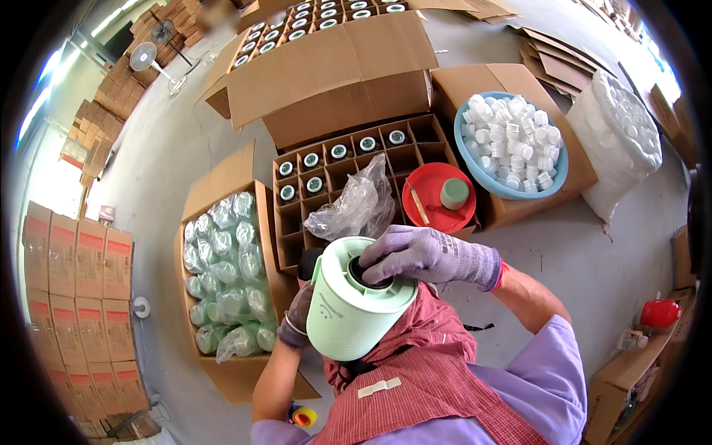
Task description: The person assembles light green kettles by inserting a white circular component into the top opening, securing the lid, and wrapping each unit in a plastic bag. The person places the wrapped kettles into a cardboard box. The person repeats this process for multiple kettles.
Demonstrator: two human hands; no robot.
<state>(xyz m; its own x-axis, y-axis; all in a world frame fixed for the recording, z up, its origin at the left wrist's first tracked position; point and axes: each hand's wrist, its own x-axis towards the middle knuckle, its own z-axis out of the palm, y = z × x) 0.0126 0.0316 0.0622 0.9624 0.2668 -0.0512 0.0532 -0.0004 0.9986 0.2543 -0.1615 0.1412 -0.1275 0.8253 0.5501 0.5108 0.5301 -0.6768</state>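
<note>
A pale green jar (356, 300) is clamped by left hand (298, 319); right hand (426, 256) fingers are pressed together into its mouth. At one o'clock, a blue basin (558, 176) holds white caps (508, 141).

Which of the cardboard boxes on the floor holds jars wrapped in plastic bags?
The open box at the left hand's side; its green jars are bagged.

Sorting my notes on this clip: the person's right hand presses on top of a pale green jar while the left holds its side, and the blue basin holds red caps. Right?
Nearly. In the head view the blue basin holds white caps, not red. The rest stands: right hand on top of the pale green jar, left hand at its side.
</note>
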